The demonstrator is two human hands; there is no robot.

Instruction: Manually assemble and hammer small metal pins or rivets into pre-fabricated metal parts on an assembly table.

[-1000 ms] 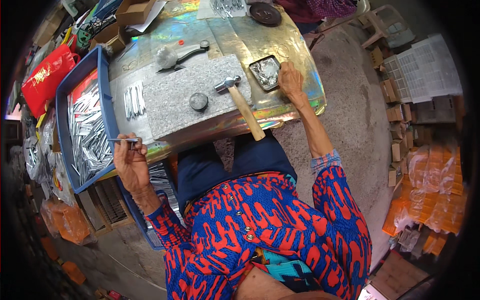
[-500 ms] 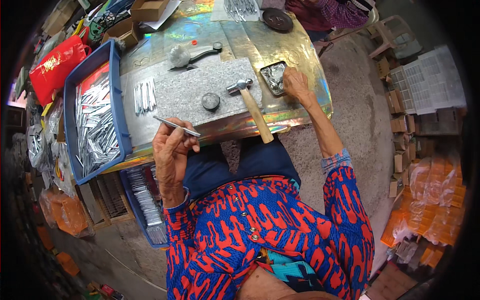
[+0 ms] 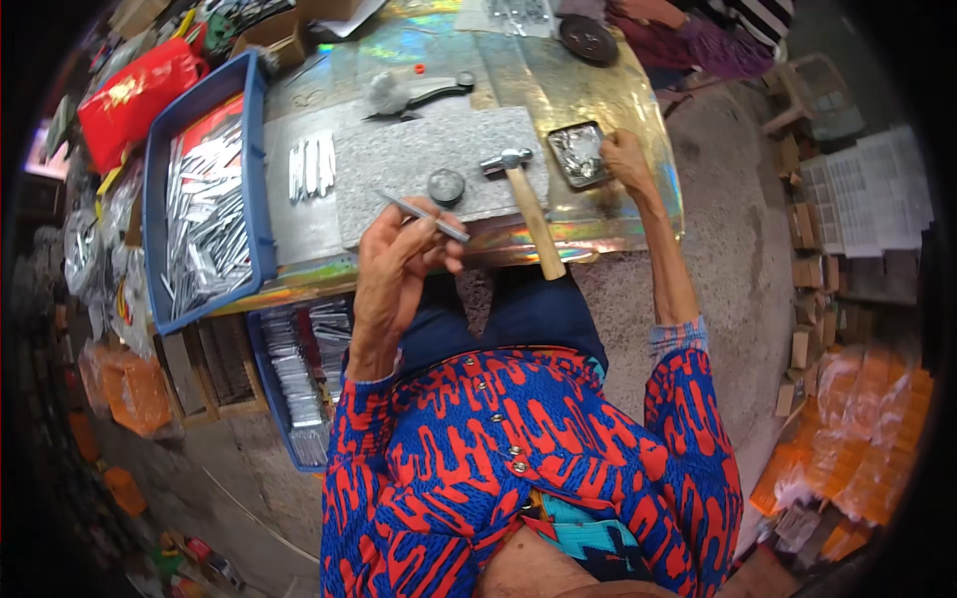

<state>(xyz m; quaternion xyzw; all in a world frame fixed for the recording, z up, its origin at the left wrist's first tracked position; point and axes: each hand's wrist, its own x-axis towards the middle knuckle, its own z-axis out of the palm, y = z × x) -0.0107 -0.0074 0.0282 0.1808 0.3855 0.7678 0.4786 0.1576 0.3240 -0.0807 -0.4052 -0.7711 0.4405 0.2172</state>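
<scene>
Your left hand point(image 3: 392, 251) pinches the rod point(image 3: 450, 230) at the slab's point(image 3: 394, 151) near edge: likely light, stiff, slick, so grip mid-length; your right hand point(image 3: 626, 157), well apart, curls at the tray point(image 3: 560, 162) right of the slab, hold unclear.

One speckled slab point(image 3: 394, 154) lay on one bench point(image 3: 638, 110). On the slab were one hammer point(image 3: 531, 214) and one round tin point(image 3: 446, 186); over its near edge, one rod point(image 3: 424, 216). Beyond it were one black-handled tool point(image 3: 439, 92), one red piece point(image 3: 419, 69) and one dark dish point(image 3: 588, 40); right of it, one small tray point(image 3: 576, 154); left of it, one red bag point(image 3: 150, 100) and two blue bins point(image 3: 257, 179).
</scene>
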